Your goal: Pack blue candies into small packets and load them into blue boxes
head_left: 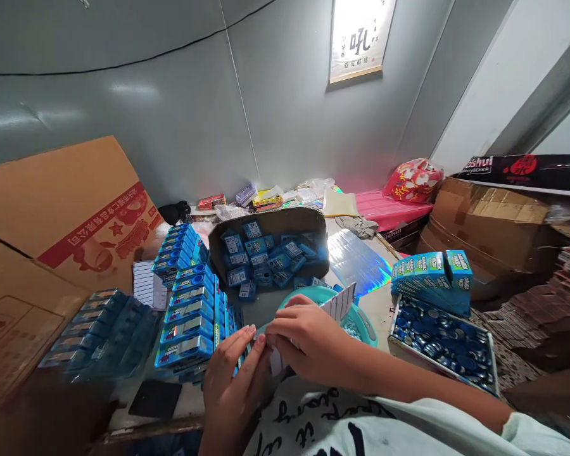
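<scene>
My left hand (232, 373) and my right hand (301, 335) meet low in the middle, fingertips close together. Both are closed around a small pale piece (276, 361), mostly covered by the fingers, so its kind does not show. A white card with dark lines (341, 304) sticks up behind my right hand; whether that hand holds it I cannot tell. Partly behind my right hand and forearm stands a turquoise basin (369, 328) with small pale blue pieces (352, 328) in it. Left of my left hand are stacked blue printed boxes (185, 345).
Beyond my hands, a tipped carton (285, 220) holds many small blue packets (259, 258). On the right, a tray of round blue and silver pieces (439, 342) sits before a row of blue cartons (422, 272). Large cardboard boxes (76, 221) flank the left; a black pad (154, 399) lies nearby.
</scene>
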`<state>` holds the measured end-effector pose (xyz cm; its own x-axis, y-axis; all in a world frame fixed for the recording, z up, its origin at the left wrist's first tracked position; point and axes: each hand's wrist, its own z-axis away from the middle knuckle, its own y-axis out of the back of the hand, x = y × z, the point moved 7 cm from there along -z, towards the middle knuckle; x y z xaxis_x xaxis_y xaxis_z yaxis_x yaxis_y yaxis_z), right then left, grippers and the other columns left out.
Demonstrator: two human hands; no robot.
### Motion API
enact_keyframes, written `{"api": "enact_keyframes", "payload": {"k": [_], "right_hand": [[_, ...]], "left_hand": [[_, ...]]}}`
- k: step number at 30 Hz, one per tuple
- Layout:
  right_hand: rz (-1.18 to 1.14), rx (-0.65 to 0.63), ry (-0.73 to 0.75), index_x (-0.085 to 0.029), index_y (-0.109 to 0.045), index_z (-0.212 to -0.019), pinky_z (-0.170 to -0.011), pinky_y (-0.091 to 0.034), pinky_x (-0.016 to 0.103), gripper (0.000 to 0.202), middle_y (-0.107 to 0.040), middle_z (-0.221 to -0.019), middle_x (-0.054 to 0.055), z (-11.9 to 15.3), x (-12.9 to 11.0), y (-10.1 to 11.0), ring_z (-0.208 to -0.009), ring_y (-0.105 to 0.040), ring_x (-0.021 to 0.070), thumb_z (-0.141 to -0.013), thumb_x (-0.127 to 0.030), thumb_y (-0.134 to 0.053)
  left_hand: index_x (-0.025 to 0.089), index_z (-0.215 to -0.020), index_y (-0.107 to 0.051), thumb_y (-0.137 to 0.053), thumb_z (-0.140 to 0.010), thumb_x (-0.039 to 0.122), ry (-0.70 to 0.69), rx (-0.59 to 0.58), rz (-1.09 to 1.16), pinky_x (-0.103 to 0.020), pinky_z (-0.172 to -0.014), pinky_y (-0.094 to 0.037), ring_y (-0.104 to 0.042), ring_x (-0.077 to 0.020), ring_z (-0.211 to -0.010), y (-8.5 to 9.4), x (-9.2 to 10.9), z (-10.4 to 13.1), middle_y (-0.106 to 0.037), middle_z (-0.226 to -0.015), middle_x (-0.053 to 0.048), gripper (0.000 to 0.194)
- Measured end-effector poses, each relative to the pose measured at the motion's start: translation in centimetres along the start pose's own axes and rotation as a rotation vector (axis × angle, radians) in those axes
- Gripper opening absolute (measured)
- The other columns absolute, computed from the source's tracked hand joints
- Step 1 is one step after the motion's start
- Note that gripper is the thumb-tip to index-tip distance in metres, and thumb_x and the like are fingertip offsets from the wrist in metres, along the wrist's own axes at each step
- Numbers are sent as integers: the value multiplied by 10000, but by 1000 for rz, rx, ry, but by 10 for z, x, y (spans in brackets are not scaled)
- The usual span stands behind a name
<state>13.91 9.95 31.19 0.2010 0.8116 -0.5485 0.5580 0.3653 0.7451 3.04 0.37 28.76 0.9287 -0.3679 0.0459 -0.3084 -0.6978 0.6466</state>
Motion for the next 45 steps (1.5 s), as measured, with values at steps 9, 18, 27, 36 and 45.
{"api": "enact_keyframes", "payload": {"k": [9,18,27,36,45], "right_hand": [[-20,21,-19,-180,-544,-752,-784,-329,291,166,-613,-728,-30,-1,6,3,-688,-513,110,-900,-117,-505],[-15,-7,27,-185,-566,-756,-797,-334,292,171,-576,-698,-40,1,1,2,-671,-490,107,-914,-146,-513],[-34,16,-5,-185,-612,-781,-776,-329,294,198,-640,-739,-26,3,0,2,-711,-536,114,-941,-155,-500],[-60,85,-48,-182,-594,-754,-775,-324,299,221,-636,-726,-20,11,3,3,-684,-519,114,-952,-165,-496],[-117,132,-131,-183,-627,-774,-764,-314,299,212,-646,-735,-12,19,17,5,-693,-542,119,-943,-133,-510]], "left_hand": [[65,-1051,-669,-775,-744,54,-68,86,-77,-440,-898,-525,-617,-298,-1071,5,15,-4,-709,-997,-142,325],[106,-1303,-562,-743,-792,106,17,120,-116,-448,-955,-507,-583,-302,-1151,8,7,-2,-650,-1097,-152,541],[126,-1199,-653,-760,-761,57,-71,24,-185,-455,-984,-460,-574,-302,-1136,3,5,-1,-661,-1104,-147,456],[130,-1104,-671,-742,-796,135,0,26,-152,-496,-964,-480,-550,-345,-1200,4,17,5,-645,-1152,-181,316],[145,-1019,-690,-748,-794,109,19,56,-91,-443,-1017,-449,-620,-255,-1100,0,38,14,-750,-986,-82,235]]}}
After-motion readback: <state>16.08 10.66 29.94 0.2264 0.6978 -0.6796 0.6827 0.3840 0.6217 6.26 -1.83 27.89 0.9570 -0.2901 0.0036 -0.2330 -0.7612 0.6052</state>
